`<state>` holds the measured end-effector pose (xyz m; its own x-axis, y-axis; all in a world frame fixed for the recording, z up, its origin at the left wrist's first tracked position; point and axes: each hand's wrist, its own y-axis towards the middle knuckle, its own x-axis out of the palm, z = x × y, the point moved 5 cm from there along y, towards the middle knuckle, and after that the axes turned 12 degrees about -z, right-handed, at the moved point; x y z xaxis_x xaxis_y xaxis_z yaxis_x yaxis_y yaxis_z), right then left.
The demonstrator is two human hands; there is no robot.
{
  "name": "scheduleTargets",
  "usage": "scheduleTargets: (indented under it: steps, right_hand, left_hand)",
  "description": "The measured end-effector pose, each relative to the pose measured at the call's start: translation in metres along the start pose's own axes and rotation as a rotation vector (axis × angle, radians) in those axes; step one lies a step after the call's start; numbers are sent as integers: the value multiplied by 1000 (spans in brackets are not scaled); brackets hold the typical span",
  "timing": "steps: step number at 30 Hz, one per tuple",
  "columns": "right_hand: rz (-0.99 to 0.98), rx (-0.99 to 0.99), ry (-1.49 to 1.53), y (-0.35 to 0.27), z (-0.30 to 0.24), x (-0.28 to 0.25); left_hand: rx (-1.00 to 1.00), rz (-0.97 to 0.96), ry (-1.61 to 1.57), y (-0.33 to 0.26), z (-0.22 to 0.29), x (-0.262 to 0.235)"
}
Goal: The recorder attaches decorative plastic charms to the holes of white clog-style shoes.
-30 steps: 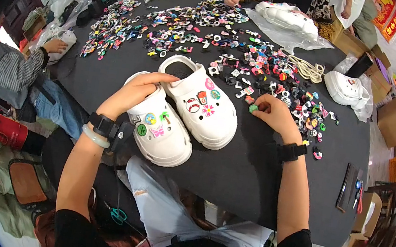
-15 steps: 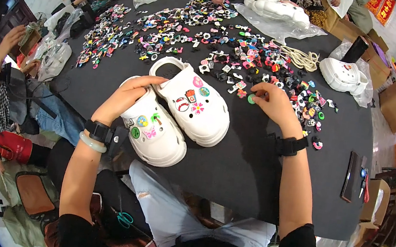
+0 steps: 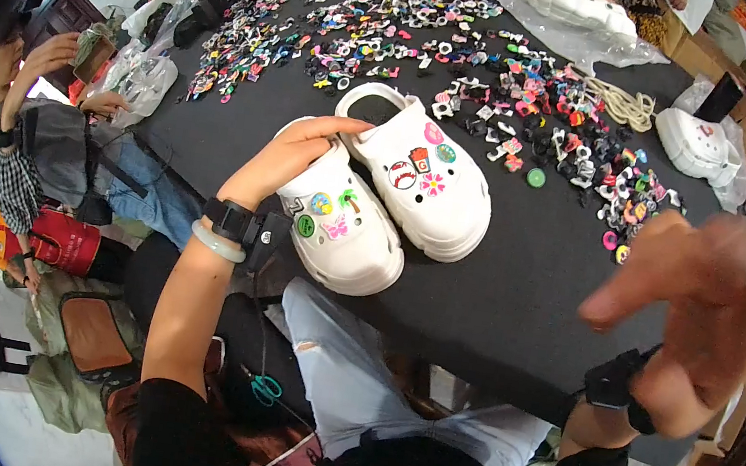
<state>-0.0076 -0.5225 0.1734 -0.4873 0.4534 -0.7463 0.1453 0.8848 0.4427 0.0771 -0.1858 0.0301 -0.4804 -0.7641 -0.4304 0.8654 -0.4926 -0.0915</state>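
Observation:
Two white clogs (image 3: 430,193) lie side by side on the black table, toes pointing toward me. Colourful shoe charms sit in their holes, among them a pink flower (image 3: 433,184), a palm tree (image 3: 350,199) and a green disc (image 3: 305,226). My left hand (image 3: 293,158) grips the left clog (image 3: 347,249) at its opening, its fingertips reaching the right clog. My right hand (image 3: 712,306) is raised close to the camera, bent and smeared by motion; whether it holds anything is not visible. A round green charm (image 3: 536,177) lies loose on the table beyond the clogs.
Many loose charms (image 3: 360,47) cover the far table. A rope coil (image 3: 621,105), another white clog (image 3: 700,149) and a white shoe on plastic (image 3: 572,9) stand beyond. A co-worker (image 3: 56,135) is at the left; teal scissors (image 3: 266,389) lie below my left arm.
My right hand has left the green charm on the table and come up toward the camera on the right. The view has shifted; my left hand still grips the clog.

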Motion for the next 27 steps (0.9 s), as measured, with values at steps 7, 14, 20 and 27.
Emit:
scheduleTargets:
  steps: [7,14,20,27]
  right_hand:
    - [224,82,93,-52,11,-5]
    - [348,-21,66,-252,2,-11]
    - [458,-202,-22,-112,-6,39]
    - [505,-260,-58,-228,5,18]
  left_hand:
    - [-81,61,-100,-6,-8,-7]
    - [-68,65,-46,-1,-3,-10]
    - [-55,58,106,-2,-4,0]
    - [-91,60,15,-7,-4,-7]
